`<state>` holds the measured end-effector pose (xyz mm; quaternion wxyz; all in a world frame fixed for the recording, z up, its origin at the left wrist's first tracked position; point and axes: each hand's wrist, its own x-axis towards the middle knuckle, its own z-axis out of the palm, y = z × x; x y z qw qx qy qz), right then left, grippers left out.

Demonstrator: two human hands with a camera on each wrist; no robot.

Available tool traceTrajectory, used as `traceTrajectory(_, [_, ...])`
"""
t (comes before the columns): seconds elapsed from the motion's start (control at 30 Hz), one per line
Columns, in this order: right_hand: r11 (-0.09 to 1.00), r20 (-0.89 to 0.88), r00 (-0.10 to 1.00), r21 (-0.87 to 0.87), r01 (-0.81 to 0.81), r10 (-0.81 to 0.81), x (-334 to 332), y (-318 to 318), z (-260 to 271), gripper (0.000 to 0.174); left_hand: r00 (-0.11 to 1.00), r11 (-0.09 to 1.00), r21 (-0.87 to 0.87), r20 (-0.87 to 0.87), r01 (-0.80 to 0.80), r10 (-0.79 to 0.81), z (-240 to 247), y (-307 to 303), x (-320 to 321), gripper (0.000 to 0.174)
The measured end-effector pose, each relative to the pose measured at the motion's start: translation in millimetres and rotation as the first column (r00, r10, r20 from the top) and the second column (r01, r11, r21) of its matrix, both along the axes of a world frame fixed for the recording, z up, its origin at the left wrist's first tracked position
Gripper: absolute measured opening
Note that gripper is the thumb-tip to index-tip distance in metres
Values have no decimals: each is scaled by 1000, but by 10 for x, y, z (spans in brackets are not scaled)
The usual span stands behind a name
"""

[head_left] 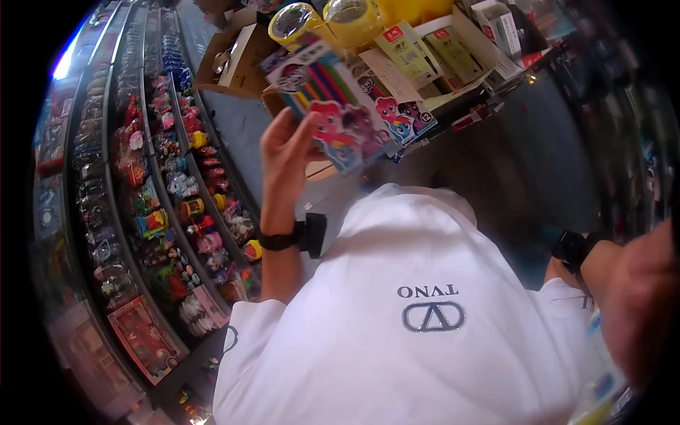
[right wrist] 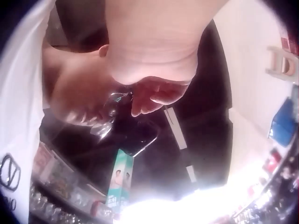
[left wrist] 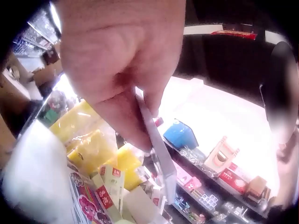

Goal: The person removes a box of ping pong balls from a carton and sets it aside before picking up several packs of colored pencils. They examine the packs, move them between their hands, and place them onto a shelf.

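Observation:
In the head view my left hand (head_left: pixel 287 152) grips a flat cartoon-pony pack of coloured pencils (head_left: pixel 347 134) by its near left edge, thumb on the front. The pack's striped colours and pink and purple ponies face up. From the left wrist the pack appears edge-on as a thin pale slab (left wrist: pixel 163 163) between thumb and fingers. A similar pony pack (head_left: pixel 404 120) lies just beyond it, by the boxes. My right hand (head_left: pixel 641 304) is raised close to the head camera, blurred. In the right wrist view its fingers (right wrist: pixel 163 95) are loosely bent beside the glasses (right wrist: pixel 112 112), with nothing seen in them.
An open cardboard box (head_left: pixel 237 60), yellow tape rolls (head_left: pixel 294 23) and small cartons (head_left: pixel 411 57) crowd the surface ahead. Shelves (head_left: pixel 145 212) of toys in plastic wrap run along the left. A green-and-white box (right wrist: pixel 121 179) shows in the right wrist view.

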<state>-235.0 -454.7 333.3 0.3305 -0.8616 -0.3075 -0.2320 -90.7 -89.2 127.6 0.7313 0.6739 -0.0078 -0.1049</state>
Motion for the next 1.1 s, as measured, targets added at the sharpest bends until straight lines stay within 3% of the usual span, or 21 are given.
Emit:
traceTrajectory(0.1, [980, 15, 981, 31, -196, 196, 41, -36, -22, 27, 995, 995, -40, 26, -92, 93, 53, 139, 55, 29])
traceTrajectory(0.3, [944, -11, 945, 56, -326, 327, 121, -72, -77, 23, 981, 982, 32, 72, -185, 182, 112, 279, 82, 29])
traceTrajectory(0.83, [874, -108, 867, 91, -478, 486, 236, -147, -248, 17, 961, 965, 11, 99, -261, 258, 120, 310, 11, 31])
traceTrajectory(0.93, [860, -125, 851, 106, -499, 510, 227, -174, -233, 18, 973, 977, 10, 98, -213, 211, 84, 392, 28, 31])
traceTrajectory(1.03, [842, -158, 827, 97, -531, 540, 206, -255, -208, 18, 967, 956, 160, 113, -246, 230, 130, 332, 16, 30])
traceTrajectory(1.1, [826, -226, 798, 59, -561, 558, 242, -343, -254, 19, 960, 953, 135, 117, -270, 255, 199, 207, 44, 31])
